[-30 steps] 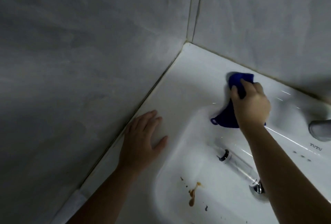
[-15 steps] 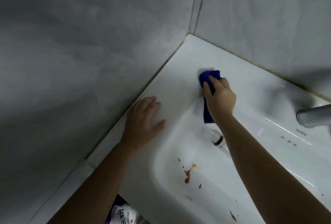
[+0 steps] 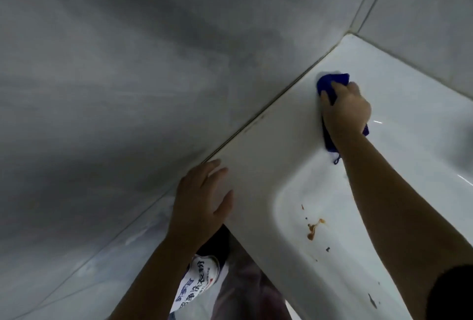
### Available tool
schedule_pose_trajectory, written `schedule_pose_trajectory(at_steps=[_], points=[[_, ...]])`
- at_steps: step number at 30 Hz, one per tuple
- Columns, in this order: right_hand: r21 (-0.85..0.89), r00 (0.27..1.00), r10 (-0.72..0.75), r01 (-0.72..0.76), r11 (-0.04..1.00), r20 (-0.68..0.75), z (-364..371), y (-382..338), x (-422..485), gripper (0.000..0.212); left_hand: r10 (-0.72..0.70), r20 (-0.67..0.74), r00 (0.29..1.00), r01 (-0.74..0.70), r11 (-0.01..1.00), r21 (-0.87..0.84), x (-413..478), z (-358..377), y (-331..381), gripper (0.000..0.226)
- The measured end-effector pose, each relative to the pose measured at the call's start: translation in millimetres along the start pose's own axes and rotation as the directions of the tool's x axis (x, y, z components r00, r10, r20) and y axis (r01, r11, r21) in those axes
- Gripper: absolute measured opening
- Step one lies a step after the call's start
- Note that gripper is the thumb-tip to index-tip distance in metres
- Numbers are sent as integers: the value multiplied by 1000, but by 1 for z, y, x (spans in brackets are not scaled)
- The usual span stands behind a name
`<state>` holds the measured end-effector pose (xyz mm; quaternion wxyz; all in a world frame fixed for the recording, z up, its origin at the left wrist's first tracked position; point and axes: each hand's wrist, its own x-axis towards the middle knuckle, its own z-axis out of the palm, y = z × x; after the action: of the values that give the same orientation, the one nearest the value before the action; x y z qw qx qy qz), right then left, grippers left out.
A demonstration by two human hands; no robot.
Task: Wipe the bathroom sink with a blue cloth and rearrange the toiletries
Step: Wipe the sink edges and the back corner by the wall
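Note:
The white ceramic sink (image 3: 268,145) fills the right side, set into a corner of grey walls. My right hand (image 3: 345,112) presses a bunched blue cloth (image 3: 330,81) on the sink's left ledge near the back corner; part of the cloth trails under my wrist toward the basin. My left hand (image 3: 202,199) lies flat with fingers spread on the front left part of the ledge, by the wall seam. Brown stains (image 3: 313,227) and dark specks mark the basin's left slope. No toiletries are in view.
Below the sink's front edge, under my left forearm, a white bag with blue printed characters (image 3: 197,284) stands on the floor. Grey tiled walls (image 3: 128,76) close in on the left and behind. The faucet is out of view.
My right hand has slid the blue cloth left from the back ledge to the left ledge near the corner. The view has swung left, so the faucet and drain are gone. My left hand stays put.

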<state>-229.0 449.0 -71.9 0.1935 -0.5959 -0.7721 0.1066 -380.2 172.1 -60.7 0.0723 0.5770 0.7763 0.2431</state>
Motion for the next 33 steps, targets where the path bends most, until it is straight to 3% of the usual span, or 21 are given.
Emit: schedule_pose_trajectory(at_steps=[2, 4, 6, 7, 10, 12, 13, 16, 18, 22, 24, 27, 28, 31, 33], points=[[119, 967, -247, 238, 964, 67, 10, -35, -58, 32, -56, 8, 998, 56, 998, 8, -14, -4, -5, 41], [275, 816, -557, 506, 817, 152, 13, -57, -126, 34, -82, 19, 996, 81, 996, 21, -28, -3, -9, 42], [314, 673, -707, 638, 703, 215, 10, -55, -138, 37, -114, 8, 993, 114, 993, -9, -39, -2, -10, 42], [285, 683, -696, 637, 716, 221, 9, -53, -124, 37, -120, -6, 993, 120, 993, -21, -44, -3, -11, 42], [124, 912, -397, 385, 915, 101, 11, -51, -72, 33, -107, -46, 993, 107, 994, -15, -54, -7, -10, 41], [126, 953, -291, 279, 952, 88, 15, -65, -86, 34, -144, -62, 988, 143, 989, -29, -62, -8, -11, 41], [168, 933, -334, 311, 936, 135, 15, -75, -112, 34, -176, -64, 982, 174, 984, -41, -66, -9, -12, 42], [345, 749, -625, 539, 768, 220, 9, -92, -205, 36, -245, -33, 969, 244, 969, -37, -79, -12, -14, 48], [363, 694, -684, 592, 720, 225, 9, -95, -199, 37, -255, -40, 966, 254, 967, -36, -87, -14, -12, 48], [236, 865, -467, 422, 875, 184, 22, -112, -152, 32, -267, -97, 959, 264, 964, -38, -99, -23, -10, 47], [310, 834, -508, 435, 845, 216, 23, -120, -183, 34, -295, -94, 951, 293, 955, -40, -107, -22, -9, 46], [404, 656, -723, 613, 679, 219, 20, -113, -207, 40, -320, -70, 945, 319, 947, -26, -116, -21, -9, 48], [376, 648, -726, 630, 680, 228, 21, -112, -192, 39, -330, -77, 941, 328, 944, -32, -118, -21, -8, 48], [251, 778, -578, 524, 814, 248, 24, -119, -160, 31, -367, -118, 923, 359, 930, -83, -120, -22, -7, 47], [275, 776, -573, 509, 816, 265, 21, -122, -185, 28, -376, -101, 921, 368, 925, -92, -121, -19, -5, 48]])
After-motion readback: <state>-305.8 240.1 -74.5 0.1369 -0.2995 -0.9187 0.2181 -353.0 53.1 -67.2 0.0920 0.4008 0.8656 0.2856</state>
